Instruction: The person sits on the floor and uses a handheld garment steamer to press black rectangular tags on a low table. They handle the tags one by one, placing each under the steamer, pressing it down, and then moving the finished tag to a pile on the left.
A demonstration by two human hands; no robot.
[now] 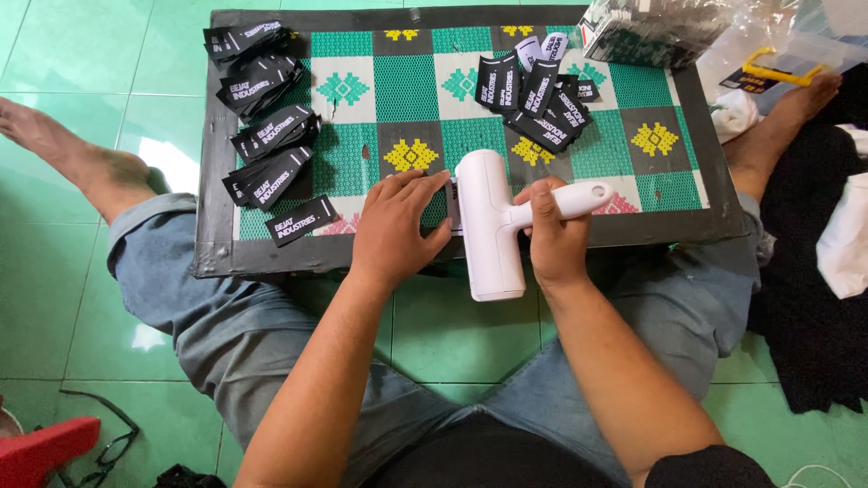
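The person sits on the green tiled floor [54, 298] with a low tabletop [696, 108] over the legs. The right hand [553, 237] is clamped on the handle of a white tool [488, 226], while the left hand [395, 226], fingers flat and together, presses a black label [452, 201] against the tool at the near edge. Neat stacks [267, 136] at the left look finished; a loose pile [538, 99] farther back probably remains.

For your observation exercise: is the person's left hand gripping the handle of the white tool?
No: the right hand grips the white tool by its handle, while the left hand lies flat on the board beside it.
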